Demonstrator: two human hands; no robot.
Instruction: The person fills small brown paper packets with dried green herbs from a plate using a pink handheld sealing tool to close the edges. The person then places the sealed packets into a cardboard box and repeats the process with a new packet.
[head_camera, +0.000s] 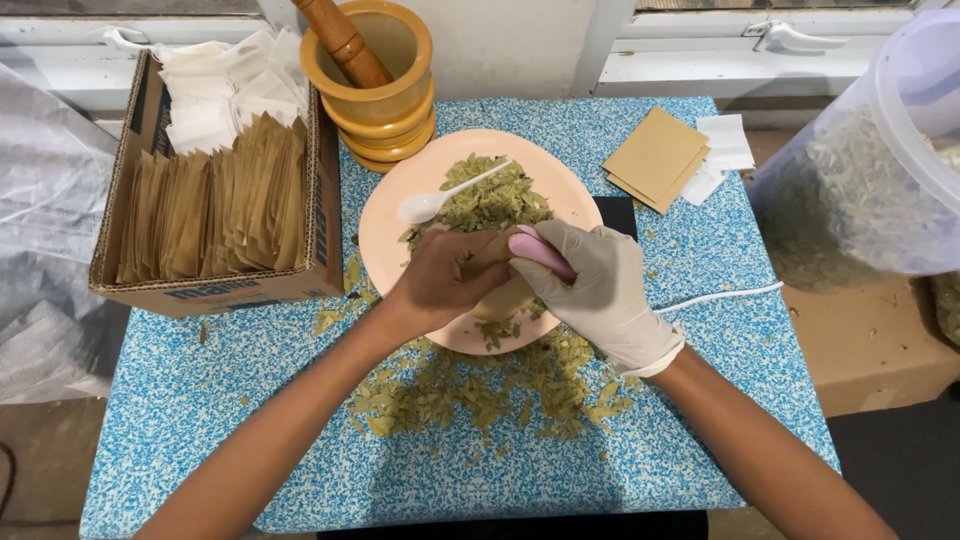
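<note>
Head view: fingers of the left hand curl around a small brown paper pouch, pinching it at its upper end. Fingers of the gloved right hand close around a pink handheld tool with a white cord, pressed against the pouch top. The pouch sits over the near edge of the peach plate.

Progress, as judged: one pouch is in hand; most material remains loose.

Containers:
- Plate: dried green leaves and a white plastic spoon.
- Cardboard box: upright brown pouches, white ones behind.
- Wooden mortar: pestle; contents not visible.
- Clear tub: more dried leaves.
- Tabletop: spilled leaves, spare pouches.
</note>
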